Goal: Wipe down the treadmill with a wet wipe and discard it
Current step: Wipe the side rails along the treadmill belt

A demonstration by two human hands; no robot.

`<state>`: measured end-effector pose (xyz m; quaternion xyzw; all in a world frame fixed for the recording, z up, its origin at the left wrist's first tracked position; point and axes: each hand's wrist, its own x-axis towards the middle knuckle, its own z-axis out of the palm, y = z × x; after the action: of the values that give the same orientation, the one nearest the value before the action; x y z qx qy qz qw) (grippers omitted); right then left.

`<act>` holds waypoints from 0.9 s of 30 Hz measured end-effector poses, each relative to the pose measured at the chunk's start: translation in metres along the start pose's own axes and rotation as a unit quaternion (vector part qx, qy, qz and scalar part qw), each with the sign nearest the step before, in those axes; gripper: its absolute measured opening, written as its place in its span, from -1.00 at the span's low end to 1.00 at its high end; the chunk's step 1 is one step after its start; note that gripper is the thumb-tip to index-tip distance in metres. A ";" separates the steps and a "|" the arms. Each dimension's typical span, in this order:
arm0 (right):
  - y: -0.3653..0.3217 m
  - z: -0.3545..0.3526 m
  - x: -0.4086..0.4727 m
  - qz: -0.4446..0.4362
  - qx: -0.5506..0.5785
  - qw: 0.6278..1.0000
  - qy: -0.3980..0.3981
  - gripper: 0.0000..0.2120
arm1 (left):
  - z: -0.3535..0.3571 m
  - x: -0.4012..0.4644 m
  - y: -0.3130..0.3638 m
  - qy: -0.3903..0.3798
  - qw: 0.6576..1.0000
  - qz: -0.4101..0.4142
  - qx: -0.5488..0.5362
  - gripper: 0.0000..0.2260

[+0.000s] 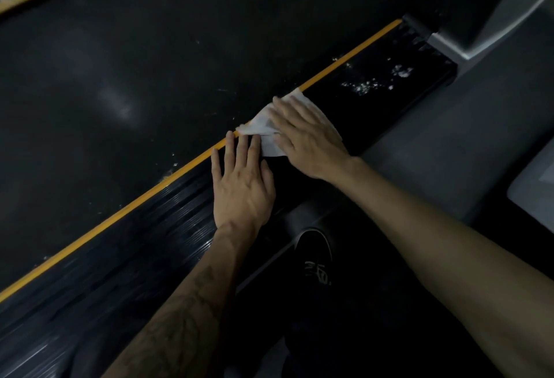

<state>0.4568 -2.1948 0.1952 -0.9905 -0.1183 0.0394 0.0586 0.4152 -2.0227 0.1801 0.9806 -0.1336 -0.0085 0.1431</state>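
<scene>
Bare forearms, no sleeves; left forearm tattooed (dark linework); black shoe.

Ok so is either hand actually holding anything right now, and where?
Nothing is gripped. The right hand presses flat on the wet wipe, covering most of it; the left hand's fingertips touch its near edge.

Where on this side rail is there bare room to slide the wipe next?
Bare rail runs ahead of the wipe, between the yellow stripe and the outer edge, up to the white specks. Both hands, left and right, crowd the wipe.
</scene>
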 end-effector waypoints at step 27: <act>0.015 -0.016 0.027 0.094 -0.070 0.993 0.013 -0.48 | 0.000 0.001 -0.001 0.002 1.000 -0.004 -0.005 -0.46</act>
<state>0.4877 -2.2044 0.2072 -0.9993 -0.0264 0.0232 -0.0131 0.4162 -2.0220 0.1803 0.9804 -0.1293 -0.0075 0.1487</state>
